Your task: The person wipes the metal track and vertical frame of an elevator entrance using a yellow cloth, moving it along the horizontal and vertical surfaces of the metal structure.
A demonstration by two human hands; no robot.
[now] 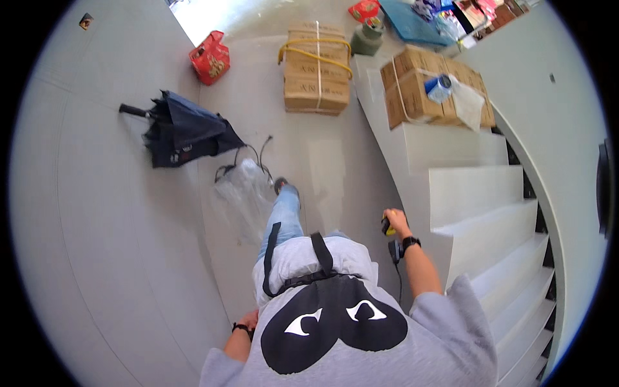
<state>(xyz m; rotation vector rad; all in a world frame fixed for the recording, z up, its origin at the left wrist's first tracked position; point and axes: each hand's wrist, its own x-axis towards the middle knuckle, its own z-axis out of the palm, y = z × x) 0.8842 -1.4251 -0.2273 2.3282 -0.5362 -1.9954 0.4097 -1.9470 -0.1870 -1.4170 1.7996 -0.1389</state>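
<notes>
My right hand (398, 222) is out to my right, beside the white stairs, with its fingers closed round a small yellow-and-black tool (387, 226). The fingers cover most of that tool, so its kind does not show. A black watch-like band is on that wrist, and a small black device (394, 250) with a cable hangs just below it. My left hand (248, 319) is low at my left hip, against the grey shirt. Its fingers are mostly hidden, and I cannot see whether it holds anything.
White stairs (477, 200) rise along my right. Strapped cartons (412, 80) sit on them, with a blue-and-white pack (438, 89) on top. Ahead stand more cartons (316, 90) with a yellow hose (316, 55). A dark umbrella (187, 132), red bag (210, 59) and clear plastic sheet (245, 193) lie left.
</notes>
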